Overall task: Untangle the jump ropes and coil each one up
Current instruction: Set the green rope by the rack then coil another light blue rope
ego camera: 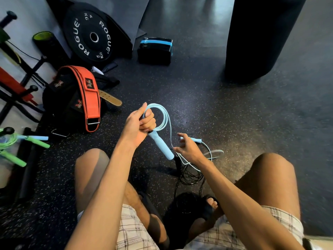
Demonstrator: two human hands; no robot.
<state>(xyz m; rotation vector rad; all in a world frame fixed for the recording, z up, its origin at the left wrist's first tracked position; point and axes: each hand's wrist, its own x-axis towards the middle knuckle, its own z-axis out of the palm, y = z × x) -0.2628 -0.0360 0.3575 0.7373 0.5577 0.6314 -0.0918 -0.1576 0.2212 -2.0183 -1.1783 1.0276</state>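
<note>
My left hand (139, 123) is closed around a light blue jump rope handle (161, 145) and several loops of its pale blue cord (164, 117), held above the floor. My right hand (187, 147) pinches the trailing blue cord between thumb and fingers, just in front of the rope's second blue handle (196, 140) on the floor. A black jump rope (191, 175) lies in a loose tangle on the floor under my right wrist, with the blue cord crossing it. A green jump rope (10, 142), coiled with its handles, lies at the far left.
I sit on speckled black rubber flooring with my knees spread. An orange lifting belt (89, 98) on a black bag, a Rogue weight plate (90, 37), a foam roller (47, 44) and a black-and-blue pouch (155, 50) lie ahead left. A black punching bag (259, 37) stands at right.
</note>
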